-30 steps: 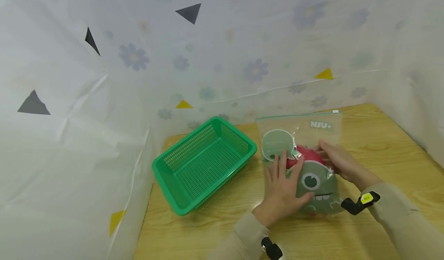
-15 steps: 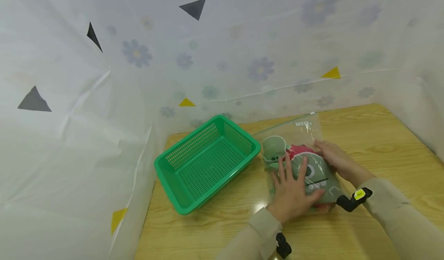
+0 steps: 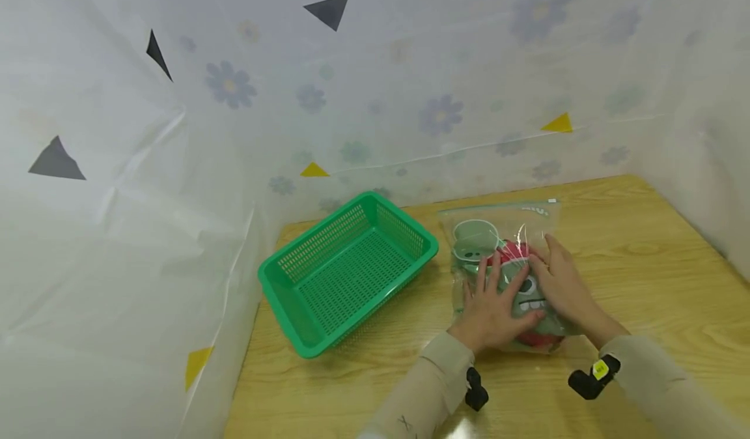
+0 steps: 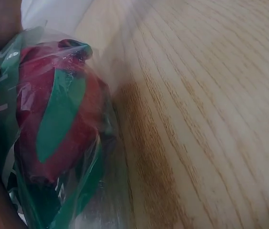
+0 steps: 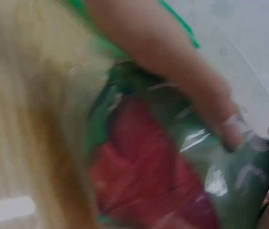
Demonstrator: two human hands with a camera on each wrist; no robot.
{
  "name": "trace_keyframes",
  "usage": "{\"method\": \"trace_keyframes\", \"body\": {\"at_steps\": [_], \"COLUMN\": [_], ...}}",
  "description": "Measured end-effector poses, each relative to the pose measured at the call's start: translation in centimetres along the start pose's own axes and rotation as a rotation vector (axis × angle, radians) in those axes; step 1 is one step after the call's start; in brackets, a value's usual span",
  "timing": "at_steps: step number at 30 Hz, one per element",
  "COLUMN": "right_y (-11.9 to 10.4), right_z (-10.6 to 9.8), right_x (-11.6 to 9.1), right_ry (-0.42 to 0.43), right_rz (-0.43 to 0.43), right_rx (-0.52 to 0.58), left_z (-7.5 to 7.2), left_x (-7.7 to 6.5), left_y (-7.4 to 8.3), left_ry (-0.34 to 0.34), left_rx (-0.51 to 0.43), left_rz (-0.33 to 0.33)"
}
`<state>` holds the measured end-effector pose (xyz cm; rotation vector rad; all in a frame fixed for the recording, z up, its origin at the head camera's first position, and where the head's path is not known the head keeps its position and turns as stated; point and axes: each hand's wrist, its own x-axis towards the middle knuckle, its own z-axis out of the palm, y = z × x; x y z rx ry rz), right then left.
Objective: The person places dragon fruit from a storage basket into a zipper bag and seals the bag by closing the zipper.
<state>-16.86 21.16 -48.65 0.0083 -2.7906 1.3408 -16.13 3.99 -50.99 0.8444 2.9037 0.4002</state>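
A clear zip bag (image 3: 498, 215) lies on the table with soft green and red contents. Through the plastic show a cartoon eye, a toothy mouth and a pale-edged round green shape. My left hand (image 3: 493, 312) rests on the bag's lower left part, fingers spread. On its right side, my right hand (image 3: 564, 289) lies over the bag with the fingers extended. The left wrist view shows a red and green bundle (image 4: 60, 107) under the plastic. A blurred right wrist view has a straight digit (image 5: 172, 67) pressing on the bag (image 5: 149, 167).
A green perforated plastic basket (image 3: 351, 283) stands left of the bag, with nothing in it. The wooden table (image 3: 656, 263) meets white floral sheeting (image 3: 381, 133) at the back and sides.
The bag's zip edge, slanted half a second ago, is nearly level again. My right hand has shifted from the bag's right edge onto its face. My left hand stays on the bag.
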Motion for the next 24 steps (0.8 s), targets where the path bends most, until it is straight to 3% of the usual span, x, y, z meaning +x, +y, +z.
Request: {"method": "trace_keyframes", "body": {"at_steps": [3,6,12,18,21,24], "right_y": [0.4,0.4,-0.1,0.2,-0.1,-0.6], "right_z": [0.9,1.3,1.3,1.5,1.3,0.4], "right_x": [-0.9,-1.4,-1.0,-0.9,-1.0,-1.2], "right_ry": [0.068,0.064,-0.014,-0.032,-0.057,-0.066], "right_rz": [-0.113,-0.167,-0.133,-0.138,-0.143,-0.147], "right_rx": [-0.072,-0.130,-0.176,-0.187,-0.180,-0.161], "left_z": [0.0,-0.1,-0.1,0.0,-0.6,-2.0], "left_x": [0.1,0.1,0.1,-0.3,-0.6,-0.8], "left_y": [-0.2,-0.4,-0.9,-1.5,-2.0,-2.8], "left_ry": [-0.012,-0.001,0.025,0.019,0.019,0.067], "left_rx": [-0.017,-0.036,-0.072,-0.108,-0.117,-0.089], "left_rz": [0.002,0.001,-0.012,0.002,0.018,0.050]}}
